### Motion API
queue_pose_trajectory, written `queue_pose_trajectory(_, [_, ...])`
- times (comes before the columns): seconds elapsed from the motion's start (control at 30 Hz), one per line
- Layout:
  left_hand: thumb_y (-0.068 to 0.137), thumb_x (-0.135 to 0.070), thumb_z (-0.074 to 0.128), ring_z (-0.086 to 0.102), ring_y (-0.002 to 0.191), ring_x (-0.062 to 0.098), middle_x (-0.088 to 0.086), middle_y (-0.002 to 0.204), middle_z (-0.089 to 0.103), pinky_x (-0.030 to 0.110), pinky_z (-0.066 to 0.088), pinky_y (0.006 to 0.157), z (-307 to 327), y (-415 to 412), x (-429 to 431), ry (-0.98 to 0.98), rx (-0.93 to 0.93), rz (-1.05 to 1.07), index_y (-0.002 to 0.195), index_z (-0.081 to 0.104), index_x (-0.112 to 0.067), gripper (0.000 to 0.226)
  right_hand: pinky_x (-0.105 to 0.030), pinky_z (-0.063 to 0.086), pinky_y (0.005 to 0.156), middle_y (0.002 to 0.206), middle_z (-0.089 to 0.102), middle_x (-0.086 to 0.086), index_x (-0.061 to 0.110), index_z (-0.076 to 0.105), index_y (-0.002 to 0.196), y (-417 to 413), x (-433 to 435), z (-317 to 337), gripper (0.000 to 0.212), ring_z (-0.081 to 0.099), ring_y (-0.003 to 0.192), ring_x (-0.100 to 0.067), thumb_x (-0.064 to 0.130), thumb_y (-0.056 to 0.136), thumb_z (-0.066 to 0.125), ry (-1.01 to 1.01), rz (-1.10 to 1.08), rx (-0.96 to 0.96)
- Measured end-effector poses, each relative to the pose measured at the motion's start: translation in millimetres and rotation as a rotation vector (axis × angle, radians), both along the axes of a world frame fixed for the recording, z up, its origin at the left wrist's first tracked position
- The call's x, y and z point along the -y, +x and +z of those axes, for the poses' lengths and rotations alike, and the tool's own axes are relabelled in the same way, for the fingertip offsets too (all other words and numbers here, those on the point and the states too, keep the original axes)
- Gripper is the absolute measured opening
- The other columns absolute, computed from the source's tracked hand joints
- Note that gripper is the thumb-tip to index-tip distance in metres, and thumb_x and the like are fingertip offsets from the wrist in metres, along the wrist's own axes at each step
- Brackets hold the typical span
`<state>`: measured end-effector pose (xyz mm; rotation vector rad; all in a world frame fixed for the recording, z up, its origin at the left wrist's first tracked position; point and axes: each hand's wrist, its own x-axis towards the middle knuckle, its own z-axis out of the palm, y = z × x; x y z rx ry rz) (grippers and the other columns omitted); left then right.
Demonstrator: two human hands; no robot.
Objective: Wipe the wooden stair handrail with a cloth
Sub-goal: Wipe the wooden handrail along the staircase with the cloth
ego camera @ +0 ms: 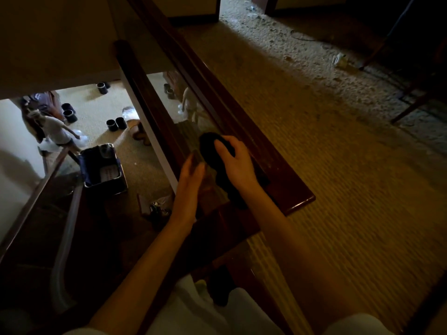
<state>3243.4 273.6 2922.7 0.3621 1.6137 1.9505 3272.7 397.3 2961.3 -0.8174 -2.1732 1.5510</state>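
Pinning dark cloth (pixel 210 145) on glossy handrail (pixel 278 169), right fingers (pixel 223 146) curl; left hand (pixel 191 176) seemingly relaxed.

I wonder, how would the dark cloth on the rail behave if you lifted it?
Probably floppy: the cloth bunches under the right hand and its tail drapes over the handrail. Likely light, since one hand holds it. It should slide easily on the glossy wood.

dim, grainy upstairs; bright light below at left; left hand (pixel 191 175) motion-blurred.
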Motion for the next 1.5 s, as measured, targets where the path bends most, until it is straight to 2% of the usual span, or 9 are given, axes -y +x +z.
queue_pose_trajectory(0.07, [0.086,-0.049,0.054,0.055,0.122,0.007,-0.009,0.137,0.051,0.027,0.053,0.093,9.3,-23.4,-14.1,0.058,-0.049,0.043,0.134,0.040,-0.044,0.050,-0.016,0.049,0.082,0.123,0.055,-0.002,0.016,0.058,0.126,-9.6,5.6,0.0,0.026,0.058,0.110,-0.011,0.023,0.102,0.049,-0.048,0.106,-0.031])
queue_pose_trajectory(0.17, [0.094,-0.028,0.061,0.056,0.113,-0.001,-0.018,0.125,0.051,0.019,0.053,0.085,-6.1,-43.8,-26.6,0.037,-0.117,0.033,0.130,0.040,-0.041,0.044,-0.017,0.050,0.086,0.116,0.062,0.003,0.013,0.061,0.126,-0.2,-11.5,-0.8,0.029,0.061,0.103,-0.002,0.016,0.104,0.042,-0.034,0.129,0.022])
queue_pose_trajectory(0.33, [0.099,-0.010,0.051,0.057,0.104,-0.009,-0.025,0.116,0.054,0.014,0.052,0.080,-50.6,-73.4,-22.5,-0.065,-0.140,-0.278,0.123,0.048,-0.038,0.037,-0.024,0.047,0.085,0.109,0.065,0.002,0.015,0.067,0.119,37.6,-33.1,-17.4,0.026,0.061,0.099,-0.008,0.017,0.102,0.047,0.362,-0.206,0.139])
queue_pose_trajectory(0.53, [0.099,-0.004,0.049,0.056,0.108,-0.010,-0.019,0.119,0.056,0.013,0.047,0.088,-69.2,-68.8,-40.0,-0.085,-0.146,-0.554,0.123,0.055,-0.027,0.035,-0.036,0.050,0.086,0.099,0.067,0.001,0.010,0.068,0.112,35.4,-24.8,-24.5,0.025,0.063,0.095,-0.016,0.011,0.101,0.046,0.510,-0.435,0.042])
queue_pose_trajectory(0.8, [0.089,0.007,0.057,0.057,0.116,0.003,-0.007,0.120,0.062,0.015,0.043,0.098,-62.3,-32.4,-80.7,0.123,-0.204,-0.716,0.115,0.066,-0.025,0.042,-0.050,0.054,0.088,0.104,0.066,-0.008,0.007,0.066,0.114,46.0,-33.4,-24.3,0.030,0.065,0.099,-0.027,0.018,0.106,0.039,0.180,-0.866,0.027])
queue_pose_trajectory(0.97, [0.088,0.006,0.058,0.052,0.108,-0.020,-0.028,0.114,0.055,0.001,0.040,0.086,-53.0,-41.4,-78.2,0.096,-0.218,-0.862,0.117,0.059,-0.034,0.049,-0.044,0.054,0.086,0.098,0.065,-0.009,0.006,0.066,0.113,38.7,-30.5,-21.8,0.031,0.065,0.094,-0.024,0.018,0.106,0.038,0.193,-0.864,0.081])
queue_pose_trajectory(1.2, [0.086,-0.018,0.062,0.065,0.107,0.004,-0.010,0.111,0.070,0.017,0.051,0.089,-57.7,-74.0,-30.8,0.096,-0.146,-0.987,0.117,0.068,-0.015,0.031,-0.049,0.052,0.087,0.090,0.063,-0.009,0.003,0.064,0.113,38.1,-31.3,-19.9,0.030,0.063,0.089,-0.026,0.016,0.106,0.037,0.182,-0.804,0.104])
queue_pose_trajectory(1.37, [0.090,-0.006,0.064,0.061,0.101,-0.012,-0.026,0.104,0.067,0.007,0.047,0.084,-50.8,-60.4,-62.1,0.049,-0.164,-0.949,0.107,0.066,-0.038,0.037,-0.051,0.050,0.090,0.089,0.064,-0.006,0.006,0.066,0.111,38.4,-30.9,-19.8,0.030,0.064,0.090,-0.023,0.017,0.105,0.039,0.203,-0.822,0.117])
queue_pose_trajectory(1.5, [0.092,-0.009,0.061,0.058,0.105,-0.012,-0.013,0.117,0.067,0.004,0.044,0.089,-41.2,-42.3,-97.6,0.000,-0.331,-0.878,0.117,0.067,-0.027,0.032,-0.051,0.050,0.088,0.095,0.065,-0.016,0.007,0.067,0.110,39.3,-27.9,-18.7,0.030,0.063,0.093,-0.028,0.017,0.105,0.039,0.208,-0.838,0.110])
